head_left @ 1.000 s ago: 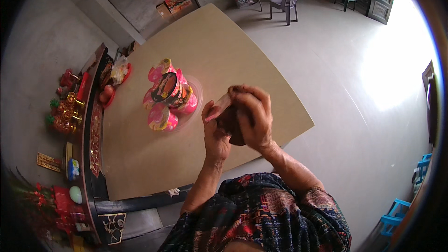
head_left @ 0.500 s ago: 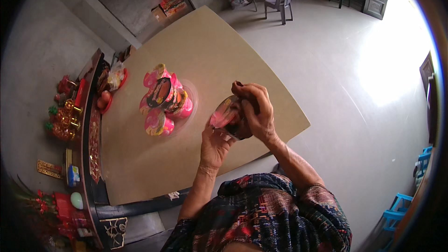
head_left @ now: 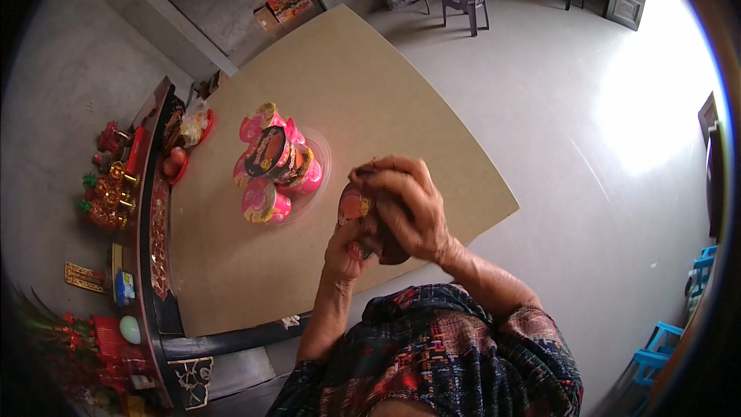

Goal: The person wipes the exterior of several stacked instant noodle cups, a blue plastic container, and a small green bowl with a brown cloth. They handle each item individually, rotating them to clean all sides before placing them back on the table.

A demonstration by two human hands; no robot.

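Observation:
Above the near part of the tan table (head_left: 401,100) I hold a black-and-red lidded cup (head_left: 351,205), apparently an instant noodle cup. My left hand (head_left: 346,255) is closed round its lower side. My right hand (head_left: 413,205) presses over its far right side, fingers bent round a dark brown cloth-like piece (head_left: 395,251). Much of the cup is hidden by my fingers. To the left, several pink cups (head_left: 262,202) stand together on a clear round tray (head_left: 323,147). A black cup (head_left: 268,150) rests tilted on top of them.
A dark carved altar shelf (head_left: 147,224) runs along the table's left side, bearing gold ornaments (head_left: 116,193), a red plate of round fruit (head_left: 176,162) and a pale green round thing (head_left: 130,330). A grey chair (head_left: 469,1) stands at the back; blue stools (head_left: 656,347) stand at right.
The cup has turned in my hands and its patterned lid now shows at the left. My right hand has moved slightly down, and the brown cloth-like piece now shows below it.

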